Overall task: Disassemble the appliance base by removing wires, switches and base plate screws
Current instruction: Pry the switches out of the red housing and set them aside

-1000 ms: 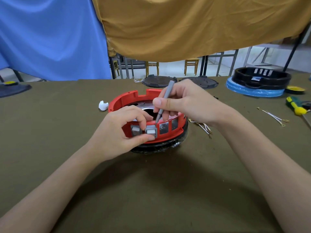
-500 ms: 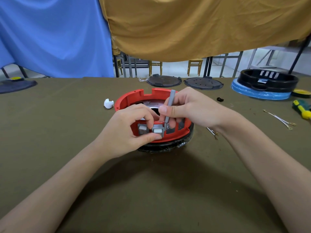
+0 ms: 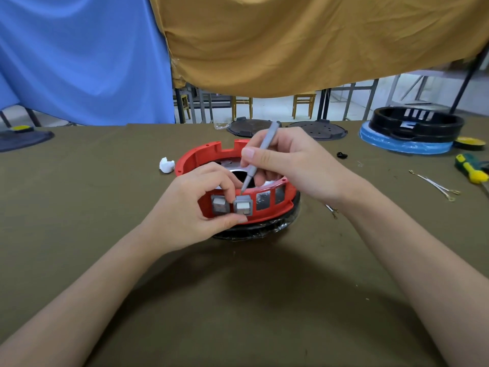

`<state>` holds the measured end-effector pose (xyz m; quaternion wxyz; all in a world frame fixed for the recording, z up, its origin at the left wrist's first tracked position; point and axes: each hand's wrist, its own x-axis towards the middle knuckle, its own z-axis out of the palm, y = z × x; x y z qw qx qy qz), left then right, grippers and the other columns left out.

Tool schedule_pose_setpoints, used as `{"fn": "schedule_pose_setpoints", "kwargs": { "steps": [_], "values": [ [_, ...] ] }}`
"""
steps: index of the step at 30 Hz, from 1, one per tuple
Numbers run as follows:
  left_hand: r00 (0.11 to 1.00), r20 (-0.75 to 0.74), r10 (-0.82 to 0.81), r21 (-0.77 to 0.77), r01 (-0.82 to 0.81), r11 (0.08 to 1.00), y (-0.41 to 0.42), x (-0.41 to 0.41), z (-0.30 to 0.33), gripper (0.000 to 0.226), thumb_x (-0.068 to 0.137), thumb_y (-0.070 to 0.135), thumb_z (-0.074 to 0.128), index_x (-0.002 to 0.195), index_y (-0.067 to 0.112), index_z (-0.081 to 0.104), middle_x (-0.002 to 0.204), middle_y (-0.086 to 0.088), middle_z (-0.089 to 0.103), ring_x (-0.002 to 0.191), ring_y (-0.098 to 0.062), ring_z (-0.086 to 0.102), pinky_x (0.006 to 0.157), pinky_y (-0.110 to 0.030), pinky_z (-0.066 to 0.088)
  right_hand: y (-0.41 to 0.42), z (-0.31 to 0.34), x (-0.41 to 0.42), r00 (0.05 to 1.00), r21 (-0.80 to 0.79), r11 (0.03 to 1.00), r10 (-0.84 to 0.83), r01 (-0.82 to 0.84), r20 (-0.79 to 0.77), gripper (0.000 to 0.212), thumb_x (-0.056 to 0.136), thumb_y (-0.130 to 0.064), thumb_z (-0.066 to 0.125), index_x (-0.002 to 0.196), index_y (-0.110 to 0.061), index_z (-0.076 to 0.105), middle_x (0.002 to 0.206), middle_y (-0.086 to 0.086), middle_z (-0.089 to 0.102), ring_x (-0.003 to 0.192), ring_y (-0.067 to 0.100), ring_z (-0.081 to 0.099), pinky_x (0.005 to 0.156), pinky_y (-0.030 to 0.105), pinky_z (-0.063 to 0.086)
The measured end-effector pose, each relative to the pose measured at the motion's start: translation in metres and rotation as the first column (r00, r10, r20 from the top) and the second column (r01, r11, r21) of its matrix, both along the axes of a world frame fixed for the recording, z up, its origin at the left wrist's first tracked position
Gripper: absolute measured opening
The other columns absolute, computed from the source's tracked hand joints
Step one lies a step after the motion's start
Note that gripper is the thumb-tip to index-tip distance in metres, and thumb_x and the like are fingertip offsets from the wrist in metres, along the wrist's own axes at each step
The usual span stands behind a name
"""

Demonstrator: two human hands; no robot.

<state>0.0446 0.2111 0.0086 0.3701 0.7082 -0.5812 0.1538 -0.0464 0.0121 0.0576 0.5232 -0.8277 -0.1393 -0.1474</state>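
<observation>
Head view: a red appliance base (image 3: 197, 160) sits near the middle of the olive-covered table (image 3: 79, 207), resting on a black plate wrapped in clear film (image 3: 254, 230). Two grey switches are set in its near wall: one (image 3: 220, 205) to the left, and a second switch (image 3: 243, 206) just right of it. The left hand (image 3: 190, 210) has its grip closed on that second switch, forefinger on top and thumb beneath. The right hand (image 3: 291, 165) holds a slim grey tool (image 3: 260, 154) in a pen-like grip, thumb and fingers curled round the shaft; the tip points down at the rim just above the pinched switch, though whether it touches is hard to tell. Right of the switches the wall has open rectangular slots (image 3: 263, 200).

A white crumpled scrap (image 3: 166, 165) lies just left of the base. To the right lie loose wires (image 3: 434, 185) and a yellow-and-green screwdriver (image 3: 471, 170). At the far right, a black ring housing (image 3: 416, 124) stands on a blue disc (image 3: 404, 145); two dark round plates (image 3: 317, 129) lie at the far edge.
</observation>
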Motion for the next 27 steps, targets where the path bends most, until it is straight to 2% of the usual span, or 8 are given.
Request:
{"fn": "schedule_pose_setpoints", "kwargs": {
  "steps": [4, 6, 8, 10, 14, 18, 22, 27],
  "values": [
    [0.996, -0.07, 0.047, -0.061, -0.052, 0.997, 0.003, 0.002, 0.0, 0.049, 0.069, 0.044, 0.085, 0.094, 0.04, 0.043, 0.096, 0.02, 0.059, 0.093, -0.01, 0.063, 0.079, -0.017, 0.048, 0.012, -0.007, 0.003, 0.998, -0.08, 0.996, -0.023, 0.028, 0.054, 0.022, 0.099, -0.018, 0.061, 0.091, 0.003, 0.066, 0.075, 0.017, 0.069, 0.068, 0.025, 0.067, 0.071, 0.036, 0.055],
    [0.994, -0.02, 0.107, 0.015, -0.106, 0.994, 0.001, 0.004, -0.001, 0.048, 0.068, 0.054, 0.08, 0.1, 0.037, 0.048, 0.095, 0.021, 0.058, 0.09, -0.009, 0.06, 0.08, -0.027, 0.049, 0.014, -0.009, 0.003, 0.996, -0.159, 0.985, -0.048, 0.06, 0.078, 0.022, 0.099, -0.022, 0.061, 0.09, -0.003, 0.067, 0.077, 0.009, 0.071, 0.073, 0.023, 0.07, 0.074, 0.037, 0.056],
    [0.987, 0.033, 0.158, 0.072, -0.16, 0.984, -0.001, 0.006, -0.003, 0.049, 0.069, 0.063, 0.073, 0.104, 0.036, 0.052, 0.096, 0.022, 0.059, 0.092, -0.007, 0.058, 0.086, -0.04, 0.047, 0.016, -0.01, 0.003, 0.993, -0.285, 0.953, -0.077, 0.099, 0.086, 0.024, 0.1, -0.031, 0.059, 0.09, -0.01, 0.067, 0.078, 0.0, 0.07, 0.074, 0.014, 0.068, 0.072, 0.031, 0.055],
    [0.982, 0.061, 0.178, 0.082, -0.183, 0.98, -0.002, 0.005, -0.004, 0.043, 0.071, 0.07, 0.066, 0.104, 0.048, 0.049, 0.093, 0.03, 0.058, 0.092, 0.0, 0.055, 0.09, -0.041, 0.041, 0.021, -0.012, 0.003, 0.99, -0.392, 0.911, -0.1, 0.13, 0.097, 0.027, 0.101, -0.037, 0.055, 0.09, -0.015, 0.066, 0.078, -0.006, 0.068, 0.075, 0.011, 0.065, 0.071, 0.028, 0.052],
    [0.979, 0.065, 0.195, 0.092, -0.201, 0.975, -0.004, 0.004, -0.006, 0.034, 0.073, 0.073, 0.06, 0.096, 0.05, 0.051, 0.08, 0.026, 0.059, 0.081, -0.003, 0.056, 0.086, -0.044, 0.041, 0.032, -0.01, 0.008, 0.993, -0.499, 0.859, -0.111, 0.116, 0.04, 0.034, 0.104, -0.04, 0.046, 0.104, -0.013, 0.067, 0.097, 0.001, 0.071, 0.09, 0.018, 0.066, 0.083, 0.045, 0.052],
    [0.977, 0.031, 0.21, 0.086, -0.211, 0.974, -0.006, 0.003, -0.007, 0.044, 0.071, 0.073, 0.058, 0.101, 0.041, 0.057, 0.09, 0.017, 0.067, 0.089, -0.011, 0.062, 0.092, -0.048, 0.04, 0.039, -0.008, 0.013, 0.99, -0.523, 0.843, -0.141, 0.126, 0.012, 0.042, 0.105, -0.041, 0.042, 0.103, -0.006, 0.066, 0.096, 0.008, 0.07, 0.091, 0.025, 0.064, 0.084, 0.049, 0.049],
    [0.977, 0.005, 0.215, 0.087, -0.214, 0.973, -0.006, 0.003, -0.006, 0.055, 0.07, 0.072, 0.06, 0.107, 0.031, 0.064, 0.096, 0.017, 0.068, 0.094, -0.008, 0.061, 0.094, -0.048, 0.039, 0.044, -0.007, 0.014, 0.987, -0.497, 0.855, -0.158, 0.148, 0.023, 0.046, 0.105, -0.04, 0.042, 0.095, -0.001, 0.064, 0.089, 0.015, 0.067, 0.082, 0.03, 0.061, 0.08, 0.053, 0.048],
    [0.981, -0.016, 0.194, 0.062, -0.192, 0.979, -0.005, 0.004, -0.008, 0.044, 0.07, 0.069, 0.065, 0.104, 0.042, 0.057, 0.094, 0.022, 0.065, 0.093, -0.006, 0.06, 0.095, -0.044, 0.039, 0.04, -0.012, 0.012, 0.982, -0.435, 0.881, -0.163, 0.186, 0.091, 0.045, 0.104, -0.042, 0.045, 0.088, -0.004, 0.064, 0.082, 0.012, 0.065, 0.075, 0.027, 0.06, 0.074, 0.05, 0.048]
  ]
}}
